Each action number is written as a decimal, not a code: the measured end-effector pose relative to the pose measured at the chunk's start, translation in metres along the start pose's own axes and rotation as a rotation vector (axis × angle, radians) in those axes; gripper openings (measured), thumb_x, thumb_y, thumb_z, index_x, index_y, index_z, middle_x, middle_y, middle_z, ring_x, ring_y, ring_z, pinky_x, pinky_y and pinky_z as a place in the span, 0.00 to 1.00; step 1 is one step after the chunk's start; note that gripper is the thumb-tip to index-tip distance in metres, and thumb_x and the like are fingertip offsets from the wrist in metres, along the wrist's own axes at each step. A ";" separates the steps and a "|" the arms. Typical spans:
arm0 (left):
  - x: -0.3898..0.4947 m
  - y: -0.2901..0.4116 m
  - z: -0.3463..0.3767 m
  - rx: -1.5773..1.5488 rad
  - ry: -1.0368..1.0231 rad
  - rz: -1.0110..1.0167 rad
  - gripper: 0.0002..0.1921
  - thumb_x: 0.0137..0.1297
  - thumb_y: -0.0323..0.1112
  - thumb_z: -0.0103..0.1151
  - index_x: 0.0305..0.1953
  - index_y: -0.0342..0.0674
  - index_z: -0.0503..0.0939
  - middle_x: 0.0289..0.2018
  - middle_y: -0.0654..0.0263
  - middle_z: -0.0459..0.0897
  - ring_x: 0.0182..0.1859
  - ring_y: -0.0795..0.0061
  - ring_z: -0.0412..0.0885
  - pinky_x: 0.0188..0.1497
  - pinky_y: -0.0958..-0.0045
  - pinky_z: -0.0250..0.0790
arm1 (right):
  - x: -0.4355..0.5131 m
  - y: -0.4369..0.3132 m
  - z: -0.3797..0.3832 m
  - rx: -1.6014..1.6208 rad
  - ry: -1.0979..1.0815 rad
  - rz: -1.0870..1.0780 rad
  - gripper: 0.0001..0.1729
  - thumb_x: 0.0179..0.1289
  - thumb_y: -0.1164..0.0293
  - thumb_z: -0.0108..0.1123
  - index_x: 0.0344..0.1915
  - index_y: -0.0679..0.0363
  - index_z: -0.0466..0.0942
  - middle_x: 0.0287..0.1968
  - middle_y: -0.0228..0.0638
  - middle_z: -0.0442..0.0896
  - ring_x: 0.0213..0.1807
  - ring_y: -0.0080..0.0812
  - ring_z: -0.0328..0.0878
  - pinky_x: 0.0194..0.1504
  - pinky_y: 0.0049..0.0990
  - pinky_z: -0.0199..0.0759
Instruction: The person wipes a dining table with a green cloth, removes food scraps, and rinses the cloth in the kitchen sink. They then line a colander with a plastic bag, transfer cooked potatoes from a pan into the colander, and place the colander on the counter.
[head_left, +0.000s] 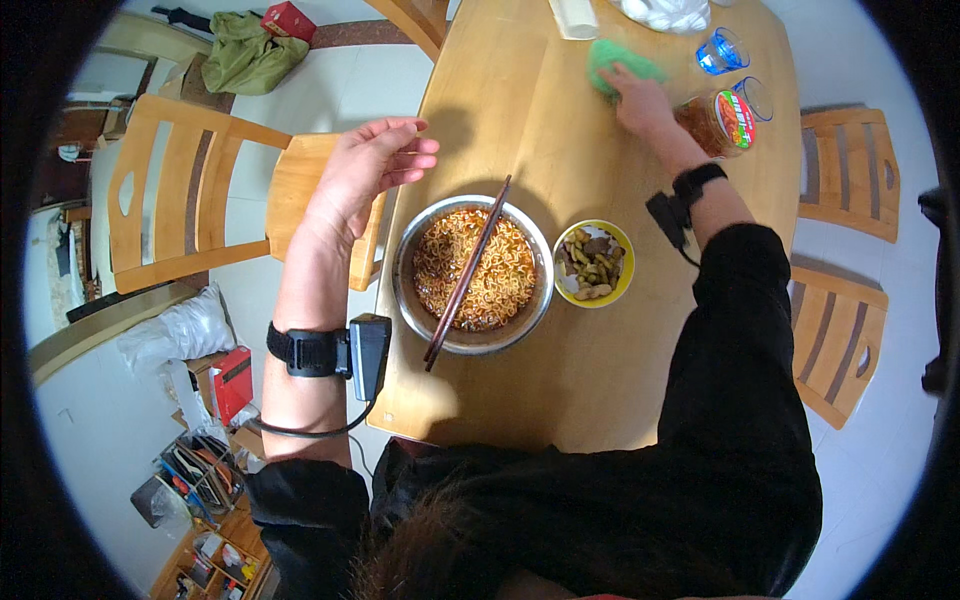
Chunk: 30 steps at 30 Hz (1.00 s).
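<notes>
My right hand (643, 101) presses a green cloth (616, 63) onto the far part of the wooden table (525, 97); both are slightly blurred. Over the table's left edge, my left hand (382, 161) is raised with fingers apart and nothing in it. Nearer to me stands a steel bowl (400, 289) of noodles (495, 277) in reddish broth, with dark wooden chopsticks (466, 277) lying across its rim. Just right of it is a small yellow bowl (628, 281) holding green pods, peanuts and some dark pieces.
A lidded jar (716, 124) with a printed label and two blue-tinted glasses (721, 52) (754, 99) stand right of my right hand. A white packet (576, 19) and a plastic bag (667, 11) lie at the far end. Wooden chairs (206, 199) flank the table.
</notes>
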<state>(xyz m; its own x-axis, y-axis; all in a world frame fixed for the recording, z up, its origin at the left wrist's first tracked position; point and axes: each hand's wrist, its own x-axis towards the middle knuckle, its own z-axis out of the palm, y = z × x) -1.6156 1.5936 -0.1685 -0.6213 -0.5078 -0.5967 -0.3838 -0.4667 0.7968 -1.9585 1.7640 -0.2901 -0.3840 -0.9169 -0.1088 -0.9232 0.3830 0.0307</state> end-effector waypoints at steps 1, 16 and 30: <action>0.000 0.001 0.000 0.008 -0.009 0.003 0.15 0.70 0.35 0.46 0.51 0.32 0.72 0.41 0.57 0.83 0.40 0.74 0.82 0.45 0.76 0.75 | -0.010 -0.008 0.002 0.047 0.031 -0.084 0.32 0.54 0.75 0.50 0.62 0.45 0.67 0.62 0.41 0.69 0.49 0.48 0.77 0.51 0.42 0.71; -0.030 0.000 -0.008 0.042 0.055 -0.014 0.15 0.70 0.37 0.47 0.51 0.33 0.72 0.42 0.57 0.82 0.42 0.72 0.82 0.46 0.75 0.74 | -0.019 -0.117 -0.008 0.366 -0.122 -0.686 0.25 0.53 0.79 0.53 0.49 0.41 0.80 0.62 0.24 0.72 0.42 0.41 0.73 0.55 0.32 0.67; -0.063 -0.002 0.054 0.022 -0.172 0.031 0.13 0.70 0.34 0.48 0.49 0.32 0.73 0.38 0.57 0.83 0.38 0.74 0.82 0.41 0.78 0.76 | -0.250 -0.008 0.007 0.350 0.019 0.116 0.29 0.52 0.81 0.53 0.51 0.38 0.76 0.63 0.26 0.70 0.48 0.47 0.72 0.56 0.36 0.67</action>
<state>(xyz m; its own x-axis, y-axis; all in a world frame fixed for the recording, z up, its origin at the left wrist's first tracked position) -1.6124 1.6656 -0.1269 -0.7402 -0.3893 -0.5483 -0.3761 -0.4362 0.8175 -1.8549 1.9913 -0.2698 -0.4889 -0.8659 -0.1060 -0.8144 0.4966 -0.3002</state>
